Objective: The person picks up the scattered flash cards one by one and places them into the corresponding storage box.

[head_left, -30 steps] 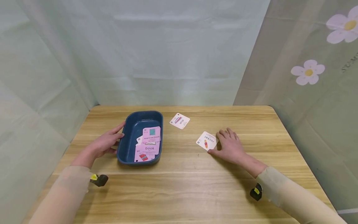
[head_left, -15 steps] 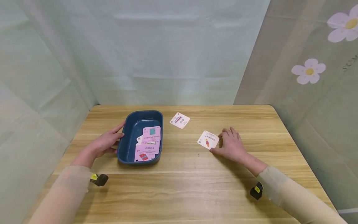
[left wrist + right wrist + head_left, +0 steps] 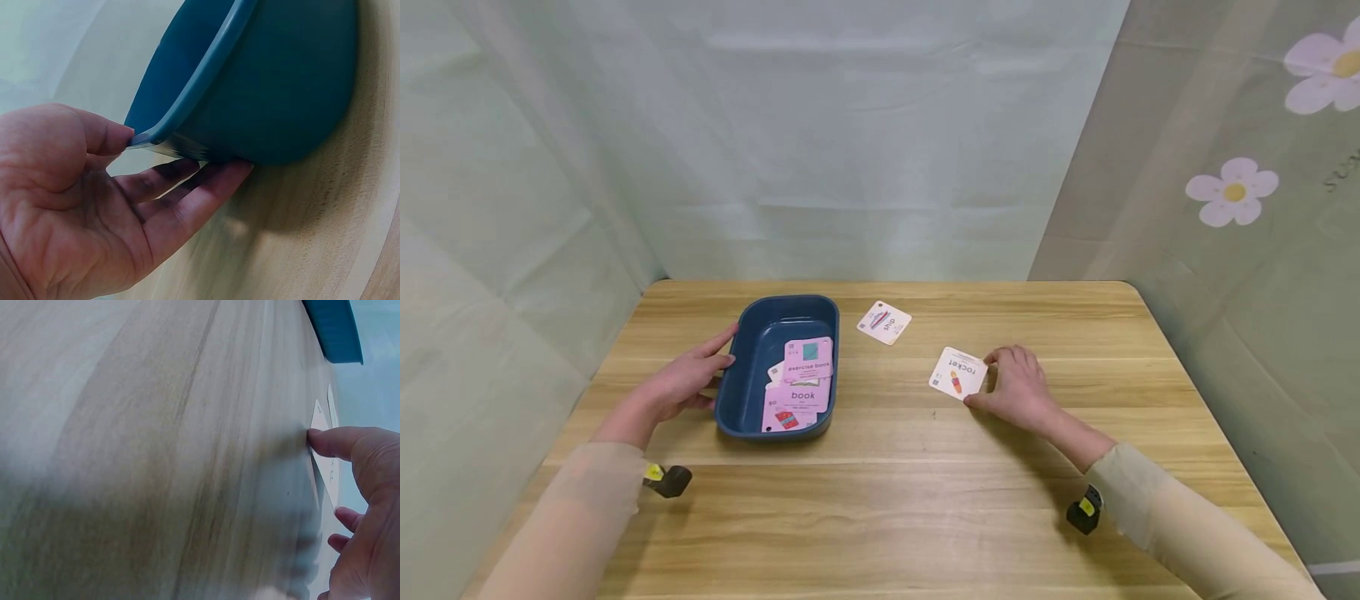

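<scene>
My left hand (image 3: 681, 383) holds the rim of a dark blue plastic basin (image 3: 727, 415), thumb at the rim and fingers against the outer wall in the left wrist view. Several picture cards lie inside it, among them an exercise book card (image 3: 806, 360) and a book card (image 3: 801, 396). On the right, my right hand (image 3: 1018, 390) pinches the white rocket card (image 3: 957, 373) by its edges between thumb and fingers. In the right wrist view this card (image 3: 325, 456) looks tilted, one edge lifted off the table.
A white ship card (image 3: 884, 323) lies flat on the wooden table (image 3: 880, 517), right of the basin. Pale curtains (image 3: 865, 142) hang behind and at both sides of the table. A small black camera sits at each wrist.
The rocket card has shifted slightly right and turned a little in my right hand's grasp. The left hand and basin stay in place.
</scene>
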